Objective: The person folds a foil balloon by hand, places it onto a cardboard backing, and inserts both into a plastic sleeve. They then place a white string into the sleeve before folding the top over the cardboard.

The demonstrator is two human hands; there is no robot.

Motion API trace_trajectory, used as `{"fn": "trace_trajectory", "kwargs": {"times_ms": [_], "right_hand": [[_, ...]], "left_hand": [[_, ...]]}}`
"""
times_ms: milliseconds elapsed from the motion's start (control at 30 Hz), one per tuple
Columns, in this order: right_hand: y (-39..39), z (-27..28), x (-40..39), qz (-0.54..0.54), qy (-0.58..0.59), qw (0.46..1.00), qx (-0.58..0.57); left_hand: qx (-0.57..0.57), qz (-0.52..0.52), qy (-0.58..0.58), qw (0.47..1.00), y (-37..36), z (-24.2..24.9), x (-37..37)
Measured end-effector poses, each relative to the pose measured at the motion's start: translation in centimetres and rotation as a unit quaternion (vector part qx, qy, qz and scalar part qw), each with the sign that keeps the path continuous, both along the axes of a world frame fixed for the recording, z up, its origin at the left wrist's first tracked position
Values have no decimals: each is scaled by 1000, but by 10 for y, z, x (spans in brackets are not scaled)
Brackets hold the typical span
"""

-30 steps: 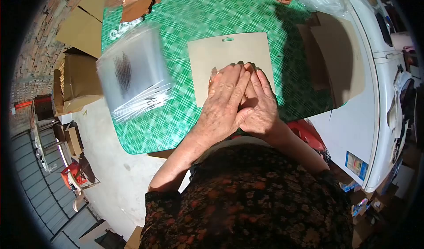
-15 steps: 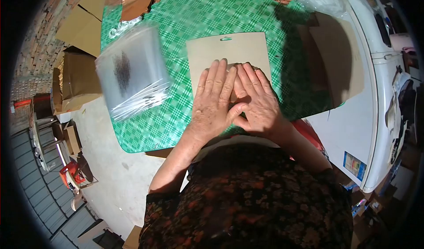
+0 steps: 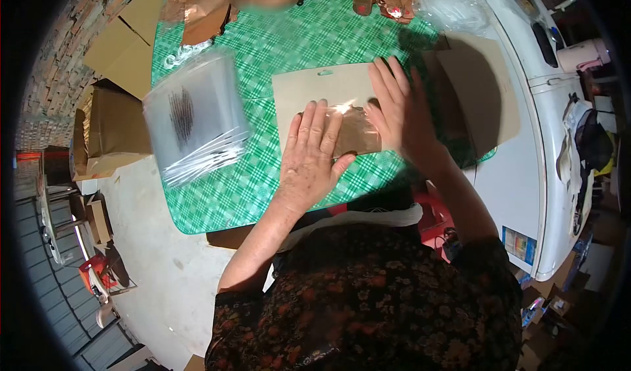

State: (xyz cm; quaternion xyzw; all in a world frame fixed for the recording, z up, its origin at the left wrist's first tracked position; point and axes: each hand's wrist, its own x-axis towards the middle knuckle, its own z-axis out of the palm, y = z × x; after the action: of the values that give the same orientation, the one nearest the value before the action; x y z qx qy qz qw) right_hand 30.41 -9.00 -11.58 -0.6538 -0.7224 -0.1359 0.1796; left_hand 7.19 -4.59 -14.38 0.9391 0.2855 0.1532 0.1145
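A tan card (image 3: 296,89) with a small slot near its top edge lies on the green checked tablecloth (image 3: 263,49). A shiny copper-brown film piece (image 3: 358,133) rests on its lower part. My left hand (image 3: 307,164) lies flat with fingers spread over the card's lower left, its thumb by the film's lower edge. My right hand (image 3: 404,114) is at the card's right edge, fingers stretched out and slightly blurred. Neither hand grips anything.
A stack of clear plastic sleeves (image 3: 197,114) lies at the table's left. Crumpled brown film (image 3: 204,6) and clear plastic (image 3: 453,6) are along the far side. Tan cardboard (image 3: 480,91) lies at the right, beside a white appliance (image 3: 526,187). A cardboard box (image 3: 118,131) stands left.
My right hand has moved right and away from my left hand, uncovering the shiny film. My left hand stays on the card. The view has shifted slightly.
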Motion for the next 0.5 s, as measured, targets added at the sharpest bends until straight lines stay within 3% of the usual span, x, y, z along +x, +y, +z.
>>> {"fn": "trace_trajectory", "kwargs": {"times_ms": [133,233,333,500], "right_hand": [[43,-17,8,18,1,998,56],[71,-20,19,-5,64,997,-44],[85,-17,38,90,169,979,-67],[81,15,32,114,306,938,-114]], "left_hand": [[4,-3,-5,1000,1,0,-1],[0,-4,-6,1000,0,3,-1],[2,-2,-6,1000,0,2,-2],[8,3,-11,1000,-2,2,-2]]}}
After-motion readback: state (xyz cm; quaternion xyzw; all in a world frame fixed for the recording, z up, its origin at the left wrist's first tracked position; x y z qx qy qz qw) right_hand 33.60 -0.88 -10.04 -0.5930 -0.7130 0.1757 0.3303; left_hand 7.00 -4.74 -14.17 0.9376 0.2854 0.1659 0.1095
